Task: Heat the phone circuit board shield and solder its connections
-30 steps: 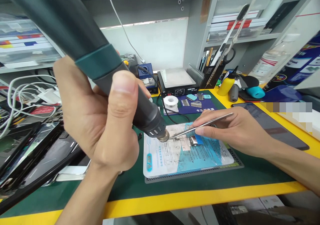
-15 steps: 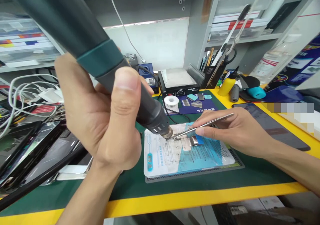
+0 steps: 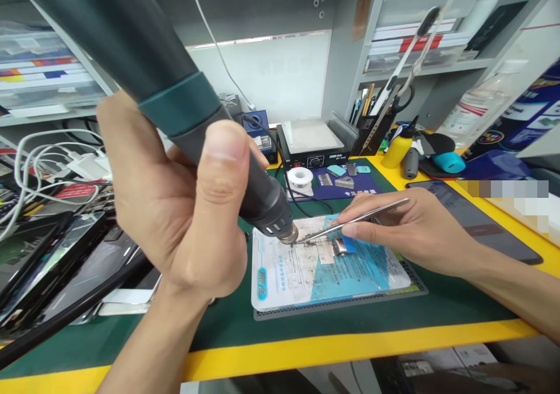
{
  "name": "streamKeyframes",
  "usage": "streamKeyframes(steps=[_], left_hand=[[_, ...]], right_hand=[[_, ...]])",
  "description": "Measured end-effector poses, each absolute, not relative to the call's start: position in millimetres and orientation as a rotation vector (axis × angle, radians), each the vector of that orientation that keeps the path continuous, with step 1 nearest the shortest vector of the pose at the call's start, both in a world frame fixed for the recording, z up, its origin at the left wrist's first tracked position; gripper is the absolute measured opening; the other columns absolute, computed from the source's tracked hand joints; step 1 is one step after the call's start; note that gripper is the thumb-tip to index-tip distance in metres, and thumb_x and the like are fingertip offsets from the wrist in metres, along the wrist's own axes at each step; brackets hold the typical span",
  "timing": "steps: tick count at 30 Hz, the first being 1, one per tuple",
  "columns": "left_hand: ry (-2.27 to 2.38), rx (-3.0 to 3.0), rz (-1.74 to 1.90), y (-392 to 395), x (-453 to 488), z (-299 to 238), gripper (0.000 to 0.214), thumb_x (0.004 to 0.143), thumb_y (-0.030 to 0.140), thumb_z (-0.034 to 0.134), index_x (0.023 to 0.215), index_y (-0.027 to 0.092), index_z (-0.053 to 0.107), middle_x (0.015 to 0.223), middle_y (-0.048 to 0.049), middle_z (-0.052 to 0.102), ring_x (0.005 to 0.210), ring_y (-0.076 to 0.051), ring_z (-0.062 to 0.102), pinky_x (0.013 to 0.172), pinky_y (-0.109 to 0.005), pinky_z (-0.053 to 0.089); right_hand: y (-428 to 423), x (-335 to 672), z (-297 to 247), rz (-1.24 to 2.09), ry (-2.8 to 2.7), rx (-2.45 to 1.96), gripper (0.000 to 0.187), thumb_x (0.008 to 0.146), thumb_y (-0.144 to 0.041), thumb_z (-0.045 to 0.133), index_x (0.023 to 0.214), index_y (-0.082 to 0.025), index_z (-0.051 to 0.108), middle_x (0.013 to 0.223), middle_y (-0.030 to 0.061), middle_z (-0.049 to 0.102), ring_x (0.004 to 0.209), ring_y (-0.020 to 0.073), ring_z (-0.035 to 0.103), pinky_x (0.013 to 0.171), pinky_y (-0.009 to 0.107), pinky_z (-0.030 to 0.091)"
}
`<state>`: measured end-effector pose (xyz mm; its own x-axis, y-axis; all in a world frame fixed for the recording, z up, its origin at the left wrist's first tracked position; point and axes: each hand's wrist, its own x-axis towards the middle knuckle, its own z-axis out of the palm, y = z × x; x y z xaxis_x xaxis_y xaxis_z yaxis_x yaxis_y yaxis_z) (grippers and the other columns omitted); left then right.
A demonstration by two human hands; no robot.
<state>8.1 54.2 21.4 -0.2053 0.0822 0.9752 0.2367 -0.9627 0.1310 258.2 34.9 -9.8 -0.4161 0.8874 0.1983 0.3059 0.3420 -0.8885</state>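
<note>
Left hand [image 3: 175, 207] is clamped round the dark hot-air wand [image 3: 175, 102], thumb on top, nozzle [image 3: 289, 234] tilted down beyond its fingers. Right hand [image 3: 411, 225] pinches slim tweezers [image 3: 350, 222] pen-style, tips right at the nozzle, likely steadying something tiny beside the small grey board [image 3: 322, 255]. Both sit on the blue-white mat [image 3: 306, 283] between the hands, on the green surface [image 3: 394, 309].

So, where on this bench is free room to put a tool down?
Bare green mat lies between the work pad and the yellow table edge, and left of the pad below the left hand holding the hot-air handle. Crowded: phones and cables at the left, heating plate and solder spool behind, tablet beside the right hand with the tweezers.
</note>
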Motion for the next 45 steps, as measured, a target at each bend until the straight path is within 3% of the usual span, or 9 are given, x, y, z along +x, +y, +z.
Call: streamKeyframes(steps=[13, 17, 20, 24, 35, 39, 45], left_hand=[[-0.395, -1.939, -2.304, 54.4, 2.6, 21.3, 0.018, 0.093, 0.026, 0.068, 0.109, 0.021, 0.076, 0.074, 0.0023, 0.06, 0.056, -0.018, 0.067, 0.041, -0.034, 0.046], [-0.438, -1.904, -2.315, 51.6, 3.2, 20.5, 0.019, 0.093, 0.029, 0.068, 0.11, 0.027, 0.077, 0.091, 0.0022, 0.065, 0.057, -0.015, 0.066, 0.04, -0.034, 0.046], [-0.483, -1.899, -2.337, 52.1, 6.7, 21.2, 0.018, 0.093, 0.028, 0.067, 0.108, 0.025, 0.076, 0.081, 0.0018, 0.062, 0.059, -0.018, 0.067, 0.045, -0.036, 0.048], [-0.318, -1.839, -2.355, 58.3, 9.2, 22.8, 0.016, 0.088, 0.027, 0.071, 0.102, 0.019, 0.076, 0.067, 0.0029, 0.058, 0.049, -0.016, 0.061, 0.04, -0.034, 0.04], [-0.36, -1.888, -2.417, 54.3, 7.6, 20.5, 0.018, 0.089, 0.03, 0.076, 0.104, 0.02, 0.077, 0.071, 0.0017, 0.061, 0.05, -0.017, 0.063, 0.037, -0.036, 0.041], [-0.321, -1.892, -2.415, 56.0, 8.2, 20.6, 0.018, 0.089, 0.025, 0.075, 0.105, 0.019, 0.077, 0.087, -0.0007, 0.067, 0.052, -0.016, 0.066, 0.036, -0.035, 0.043], [-0.275, -1.955, -2.301, 58.6, 5.3, 22.6, 0.018, 0.093, 0.027, 0.071, 0.11, 0.029, 0.078, 0.07, 0.003, 0.061, 0.057, -0.018, 0.068, 0.039, -0.034, 0.046]], right_hand=[[33.7, 260.2, -11.3, 1.039, -1.91, -1.025, 0.013, 0.083, -0.042, 0.088, 0.088, -0.031, 0.089, 0.088, 0.0039, 0.085, 0.076, 0.021, 0.072, 0.067, 0.033, 0.054], [33.7, 260.3, -11.2, 1.026, -1.921, -1.026, 0.013, 0.083, -0.042, 0.088, 0.088, -0.03, 0.089, 0.088, 0.004, 0.085, 0.075, 0.0212, 0.072, 0.067, 0.034, 0.054], [34.0, 260.1, -11.1, 1.029, -1.92, -1.025, 0.012, 0.083, -0.041, 0.088, 0.087, -0.03, 0.089, 0.088, 0.0037, 0.085, 0.076, 0.0217, 0.072, 0.067, 0.034, 0.054], [34.4, 260.4, -11.2, 1.057, -1.907, -1.022, 0.011, 0.082, -0.04, 0.089, 0.088, -0.03, 0.09, 0.089, 0.0042, 0.085, 0.078, 0.0231, 0.072, 0.069, 0.035, 0.054], [33.7, 260.4, -10.6, 1.099, -1.884, -1.007, 0.013, 0.08, -0.037, 0.091, 0.088, -0.026, 0.09, 0.089, 0.007, 0.085, 0.08, 0.0243, 0.071, 0.072, 0.037, 0.053], [32.3, 259.6, -9.7, 1.092, -1.883, -1.02, 0.015, 0.079, -0.037, 0.091, 0.088, -0.025, 0.09, 0.089, 0.0082, 0.084, 0.079, 0.0251, 0.071, 0.072, 0.038, 0.053], [32.7, 259.2, -9.2, 1.095, -1.879, -1.014, 0.015, 0.079, -0.039, 0.091, 0.088, -0.026, 0.091, 0.089, 0.0079, 0.084, 0.079, 0.0258, 0.071, 0.071, 0.039, 0.053]])
